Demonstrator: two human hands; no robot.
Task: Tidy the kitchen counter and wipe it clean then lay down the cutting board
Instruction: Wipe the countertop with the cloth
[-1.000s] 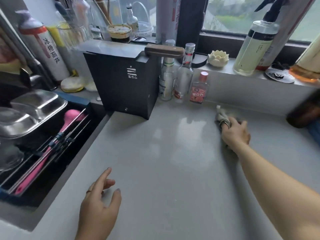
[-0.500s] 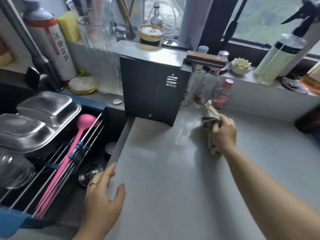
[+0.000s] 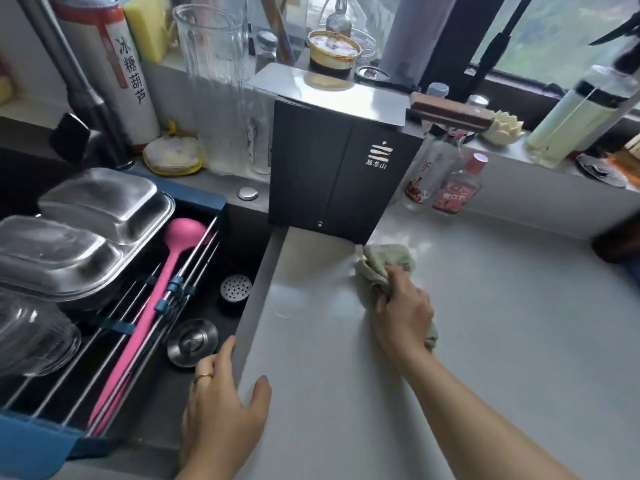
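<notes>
1. Sink point(image 3: 207, 237) at far left – a rack point(image 3: 114, 327) spans it, holding upturned steel trays point(image 3: 86, 230), a glass jar point(image 3: 31, 334) and a pink ladle point(image 3: 156, 299). Drain strainer point(image 3: 236, 289) and a steel plug point(image 3: 192, 342) sit on the sink floor.
2. Left hand point(image 3: 221, 410) rests flat on the counter point(image 3: 485, 341) at the sink edge, fingers spread and relaxed, gripping nothing. Fingertips hang over the sink side, thumb lies on the counter. Gold ring on one finger.
3. Behind it: a tall ribbed glass point(image 3: 214, 81), a round scrub pad point(image 3: 172, 155), then a black box point(image 3: 336, 168) standing at the corner of counter and sink, a jar point(image 3: 332, 60) on its steel top.
4. Cloth point(image 3: 384, 265), pale green and crumpled, lies on the counter just in front of the box's right corner. Right hand point(image 3: 403, 313) is clenched on its near part – fingers curled over the bunched fabric, the loose front fanning out past the fingertips toward the box, a small bit showing behind the wrist.
5. Two small bottles point(image 3: 440, 181) stand against the back wall right of the box.
6. Spray bottle point(image 3: 581, 112) on the window ledge, far right.
</notes>
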